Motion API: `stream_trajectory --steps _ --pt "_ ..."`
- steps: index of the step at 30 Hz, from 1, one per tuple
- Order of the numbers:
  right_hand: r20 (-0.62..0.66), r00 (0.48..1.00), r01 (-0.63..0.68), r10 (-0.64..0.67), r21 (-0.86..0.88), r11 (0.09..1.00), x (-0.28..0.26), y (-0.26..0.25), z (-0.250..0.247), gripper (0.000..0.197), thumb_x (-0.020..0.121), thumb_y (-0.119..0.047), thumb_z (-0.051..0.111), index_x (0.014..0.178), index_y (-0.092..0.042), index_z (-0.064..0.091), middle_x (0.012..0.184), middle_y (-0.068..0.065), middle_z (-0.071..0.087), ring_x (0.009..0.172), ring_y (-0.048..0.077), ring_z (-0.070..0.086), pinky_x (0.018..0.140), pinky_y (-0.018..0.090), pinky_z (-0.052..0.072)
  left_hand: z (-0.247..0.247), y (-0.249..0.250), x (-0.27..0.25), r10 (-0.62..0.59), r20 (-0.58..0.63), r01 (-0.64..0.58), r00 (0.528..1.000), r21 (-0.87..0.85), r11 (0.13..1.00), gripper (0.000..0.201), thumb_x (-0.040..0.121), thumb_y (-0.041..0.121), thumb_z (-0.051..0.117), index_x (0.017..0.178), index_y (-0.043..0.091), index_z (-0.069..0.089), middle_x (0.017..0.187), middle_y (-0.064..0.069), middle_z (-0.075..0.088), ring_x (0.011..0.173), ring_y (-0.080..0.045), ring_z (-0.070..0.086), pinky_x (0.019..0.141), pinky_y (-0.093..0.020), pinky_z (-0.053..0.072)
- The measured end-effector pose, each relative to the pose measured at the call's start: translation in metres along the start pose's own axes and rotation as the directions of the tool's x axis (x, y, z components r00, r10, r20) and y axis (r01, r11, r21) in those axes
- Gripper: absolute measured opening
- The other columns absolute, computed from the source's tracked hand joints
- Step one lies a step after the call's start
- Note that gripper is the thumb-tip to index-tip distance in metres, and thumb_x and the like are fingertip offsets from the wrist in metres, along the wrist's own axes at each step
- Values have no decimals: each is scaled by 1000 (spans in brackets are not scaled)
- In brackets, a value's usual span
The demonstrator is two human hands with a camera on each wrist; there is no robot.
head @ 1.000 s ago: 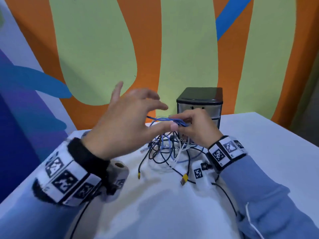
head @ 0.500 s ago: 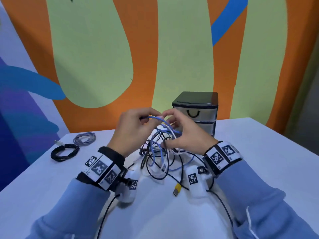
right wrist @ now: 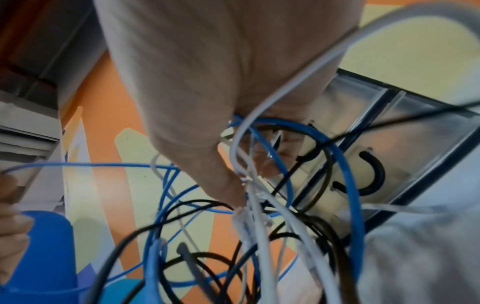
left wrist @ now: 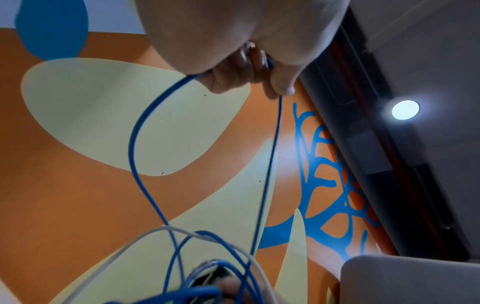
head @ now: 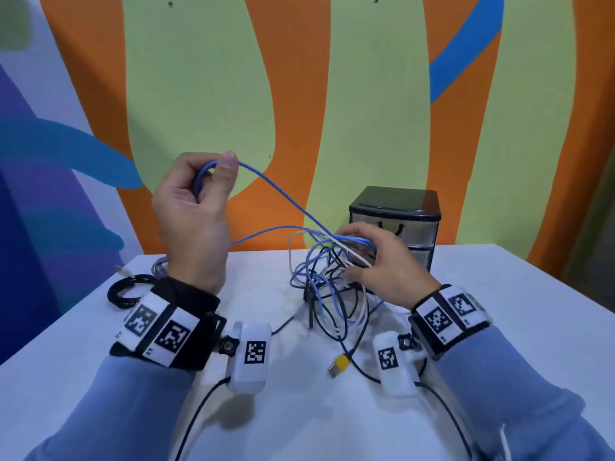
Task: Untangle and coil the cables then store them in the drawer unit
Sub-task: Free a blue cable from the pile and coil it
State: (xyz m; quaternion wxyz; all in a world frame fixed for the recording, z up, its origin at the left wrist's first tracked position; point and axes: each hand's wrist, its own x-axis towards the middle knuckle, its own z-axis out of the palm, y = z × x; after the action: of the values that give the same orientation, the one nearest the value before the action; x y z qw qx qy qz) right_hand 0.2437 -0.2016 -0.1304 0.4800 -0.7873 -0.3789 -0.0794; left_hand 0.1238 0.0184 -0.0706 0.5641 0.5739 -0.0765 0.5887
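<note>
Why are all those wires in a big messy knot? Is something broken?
Nothing looks broken. The tangle of cables is just a snarl of blue, white and black cables. The left hand pulls the blue cable out while the right hand holds the bunch.

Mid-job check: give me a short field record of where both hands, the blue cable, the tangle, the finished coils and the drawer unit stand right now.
left hand: raised, pinching a loop of the blue cable
right hand: gripping the tangle just above the table
blue cable: two strands run from left hand down into the tangle
tangle: blue, white and black cables, not yet separated
finished coils: black coil and grey coil at far left of table
drawer unit: behind the tangle, drawers closed
</note>
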Motion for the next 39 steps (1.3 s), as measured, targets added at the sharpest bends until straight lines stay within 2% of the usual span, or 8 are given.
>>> stream_trajectory --steps 5,9,11,14,20,26,32,39 --pt "-96 984 151 -147 38 988 2 1 -2 27 84 11 70 89 -15 67 83 4 64 73 22 59 63 29 51 -19 -18 17 -122 -269 148 956 78 986 25 93 43 75 74 31 63 74 1 45 72 -30 38 68 -46 35" --pt "-59 982 181 -181 5 983 1 -1 -2 23 85 9 69 83 -14 71 78 1 61 70 17 55 65 26 44 -31 -30 21 -262 -155 298 953 307 904 26 89 44 74 72 25 71 68 2 54 67 -24 46 70 -38 37" --pt "-28 990 141 -140 31 989 0 -3 -2 27 84 8 66 85 -19 72 79 4 66 74 26 60 64 28 49 -30 -28 15 -235 -66 235 970 518 822 12 93 33 68 84 29 76 72 5 63 70 -23 56 69 -34 43" --pt "-14 992 123 -123 11 992 -1 -4 -1 29 81 6 67 85 -22 72 78 1 68 75 28 63 63 34 51 -21 -17 2 -72 186 -85 980 715 694 45 88 5 50 109 33 79 105 3 73 99 -20 68 88 -38 52" --pt "-35 996 82 -83 -11 997 -1 -7 0 25 78 5 67 82 -19 69 74 -12 65 67 11 58 65 33 52 0 -6 -18 -2 689 -430 724 454 780 51 84 12 50 125 25 76 108 9 74 99 -12 68 89 -40 55" --pt "-4 999 44 -44 59 997 -4 -13 0 12 82 -6 74 86 -16 69 77 11 65 64 15 53 60 31 47 2 -7 -22 109 673 -565 731 507 651 20 97 50 70 98 33 79 85 11 63 77 -14 55 73 -43 47" --pt "27 999 24 -30 196 980 -6 -19 4 17 102 -28 68 96 -13 73 87 23 67 68 18 58 63 32 45 7 -10 -26 71 724 -657 686 575 488 23 100 14 64 116 24 77 100 5 70 93 -28 66 77 -38 36" --pt "-19 999 -26 35 362 932 -4 -23 5 14 101 -18 65 90 -10 69 65 -1 53 60 22 49 57 23 39 9 -3 -34 57 684 -561 727 544 624 26 97 54 67 111 35 78 80 13 46 70 -13 44 67 -33 25"
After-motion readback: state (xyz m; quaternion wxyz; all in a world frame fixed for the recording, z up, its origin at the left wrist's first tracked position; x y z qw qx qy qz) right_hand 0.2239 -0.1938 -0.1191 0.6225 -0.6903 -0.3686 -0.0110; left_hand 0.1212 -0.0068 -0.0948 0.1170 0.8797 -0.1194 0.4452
